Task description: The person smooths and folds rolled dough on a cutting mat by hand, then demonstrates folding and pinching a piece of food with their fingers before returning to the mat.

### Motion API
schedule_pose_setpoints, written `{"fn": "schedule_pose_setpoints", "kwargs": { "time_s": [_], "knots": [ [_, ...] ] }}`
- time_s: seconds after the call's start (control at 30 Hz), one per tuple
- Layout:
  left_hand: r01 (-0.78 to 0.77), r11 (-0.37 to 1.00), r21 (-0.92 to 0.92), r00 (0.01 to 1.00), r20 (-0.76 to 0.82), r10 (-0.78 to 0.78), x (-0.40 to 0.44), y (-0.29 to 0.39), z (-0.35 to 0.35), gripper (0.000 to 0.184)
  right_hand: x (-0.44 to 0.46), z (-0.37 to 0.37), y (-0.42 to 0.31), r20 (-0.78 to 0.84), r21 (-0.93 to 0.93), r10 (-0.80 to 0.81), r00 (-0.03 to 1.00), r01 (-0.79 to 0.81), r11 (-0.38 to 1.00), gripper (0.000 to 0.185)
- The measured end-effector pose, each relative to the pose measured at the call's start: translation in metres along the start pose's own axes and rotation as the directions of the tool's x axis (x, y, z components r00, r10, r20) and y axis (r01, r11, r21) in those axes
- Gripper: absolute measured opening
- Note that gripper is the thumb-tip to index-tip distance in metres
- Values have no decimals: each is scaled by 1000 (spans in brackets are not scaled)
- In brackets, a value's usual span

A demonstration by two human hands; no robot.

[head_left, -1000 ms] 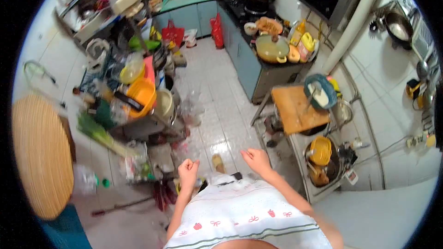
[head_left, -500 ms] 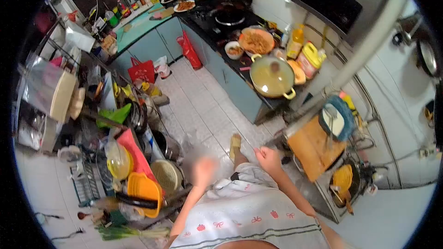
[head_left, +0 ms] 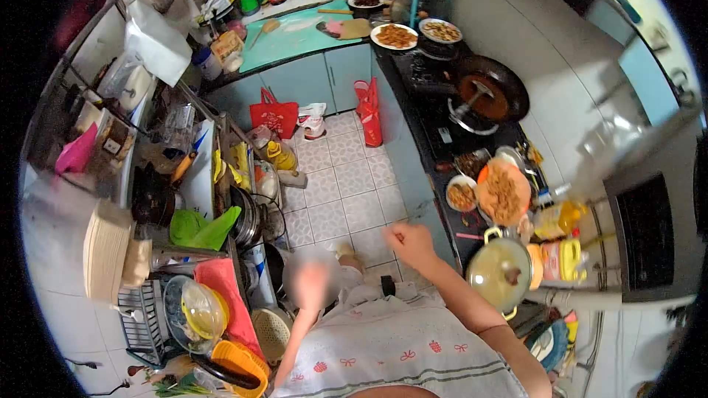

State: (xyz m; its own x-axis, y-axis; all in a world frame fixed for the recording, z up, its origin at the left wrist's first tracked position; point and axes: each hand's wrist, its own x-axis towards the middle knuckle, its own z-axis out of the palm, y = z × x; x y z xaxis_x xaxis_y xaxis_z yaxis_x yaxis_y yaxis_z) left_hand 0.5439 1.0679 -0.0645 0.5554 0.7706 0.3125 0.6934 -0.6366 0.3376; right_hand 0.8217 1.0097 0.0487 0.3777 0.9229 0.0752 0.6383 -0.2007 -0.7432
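Lidded pot (head_left: 498,280) with yellow handles sits on the near end of the dark bench (head_left: 435,158), to the right of your right forearm, its see-through lid topped by a brown knob. Your right hand (head_left: 411,245) is up in front of you, apart from the pot and to the left of the bench edge, its grip drawn in with the fingers curled into a loose fist. Your left hand (head_left: 313,284) is blurred, so you cannot tell whether its grip is spread or closed; it appears near the cream basket (head_left: 273,333), which lies below and to its left in the view. Just beyond the pot, you have a small bowl (head_left: 462,195) of food beside a large orange bowl (head_left: 504,195) heaped with light brown food. An oil bottle (head_left: 557,220) and a yellow jug (head_left: 563,259) are on the wall side. Farther along the bench, a metal utensil (head_left: 473,99) lies in the dark wok (head_left: 493,88), and past it are a plate of orange-brown food (head_left: 394,36) and a plate of pale slices (head_left: 441,30). At the far side, a green mat (head_left: 267,46) covers part of the worktop. Two red bags, one wide (head_left: 274,116) and one narrow (head_left: 370,114), stand against the cabinets on the tiled floor (head_left: 328,186). To your left, you can see a yellow bowl (head_left: 205,311) beside a pink-red tray (head_left: 225,298), with an orange basket (head_left: 240,368) nearer you.
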Motion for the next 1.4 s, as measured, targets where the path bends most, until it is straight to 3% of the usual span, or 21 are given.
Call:
{"fn": "schedule_pose_setpoints", "kwargs": {
  "time_s": [0.03, 0.1, 0.2, 0.23, 0.33, 0.37, 0.4, 0.47, 0.5, 0.57, 0.63, 0.7, 0.77, 0.87, 0.9, 0.97, 1.07, 1.13, 1.17, 1.3, 1.4],
  "knots": [
    [134, 951, -277, 991, 47, -126, 12, -12, 20, 11, 20, 10, 3, 43, -13, -25, 999, 26, 1000, 33],
    [346, 610, -713, 935, 203, -292, 49, -47, 50, 14, 68, 29, -3, 103, -22, -84, 991, 87, 996, 35],
    [316, 657, -684, 940, 132, -315, 170, -54, 24, 15, 153, 49, -14, 184, -83, -59, 981, 75, 994, 34],
    [244, 697, -674, 963, 87, -253, 202, -78, 39, 14, 183, 51, -19, 134, -45, -74, 988, 81, 996, 35],
    [288, 767, -574, 956, 123, -266, 314, -112, 17, 8, 260, 62, -42, 19, 57, -70, 997, 68, 996, 38],
    [247, 615, -749, 962, 112, -249, 346, -128, 24, 6, 283, 69, -41, 3, 66, -47, 999, 47, 997, 37],
    [207, 747, -632, 977, 89, -195, 374, -145, 18, 4, 311, 74, -46, -17, 85, -30, 999, 31, 996, 37],
    [-172, 975, -138, 971, -190, 144, 399, -208, 78, 5, 357, 80, -47, 109, 5, 76, 991, -77, 997, 34],
    [46, 931, -362, 995, -62, -73, 420, -214, 68, 6, 377, 84, -51, 173, -31, 140, 975, -136, 990, 34],
    [495, 596, -632, 867, 309, -392, 466, -213, 42, 10, 415, 90, -60, 78, 92, 116, 990, -123, 988, 32],
    [506, 735, -450, 856, 370, -362, 501, -221, 44, 19, 453, 101, -62, -5, 225, 140, 990, -136, 965, 35],
    [391, 702, -595, 920, 275, -279, 530, -231, 54, 27, 489, 110, -45, 27, 171, 191, 981, -193, 966, 38],
    [369, 706, -604, 929, 226, -292, 558, -241, 71, 27, 527, 115, -31, -6, 196, 204, 979, -199, 960, 40],
    [409, 776, -480, 908, 295, -296, 634, -230, 54, 27, 602, 109, -16, -45, 156, 203, 978, -194, 969, 40],
    [513, 721, -466, 843, 432, -320, 665, -230, 48, 31, 629, 113, -4, -59, 177, 170, 984, -157, 972, 40],
    [640, 592, -490, 757, 535, -376, 712, -236, 63, 29, 686, 117, 18, -71, 165, 100, 992, -87, 982, 39],
    [695, 370, -617, 706, 485, -516, 773, -247, 92, 16, 777, 117, 44, 92, 37, 101, 991, -104, 994, 31],
    [683, 231, -694, 659, 448, -604, 814, -258, 101, 26, 839, 116, 47, 193, -18, 79, 978, -77, 997, 32],
    [587, 393, -708, 741, 274, -613, 838, -251, 102, 46, 868, 116, 52, 220, -16, 44, 974, -42, 999, 33],
    [621, 325, -713, 665, 259, -701, 884, -267, 110, 43, 964, 120, 48, 314, -84, 7, 949, 21, 996, 35],
    [726, 371, -579, 596, 262, -759, 907, -284, 109, 43, 1007, 140, 60, 307, -120, -11, 952, 50, 992, 34]
  ]
}}
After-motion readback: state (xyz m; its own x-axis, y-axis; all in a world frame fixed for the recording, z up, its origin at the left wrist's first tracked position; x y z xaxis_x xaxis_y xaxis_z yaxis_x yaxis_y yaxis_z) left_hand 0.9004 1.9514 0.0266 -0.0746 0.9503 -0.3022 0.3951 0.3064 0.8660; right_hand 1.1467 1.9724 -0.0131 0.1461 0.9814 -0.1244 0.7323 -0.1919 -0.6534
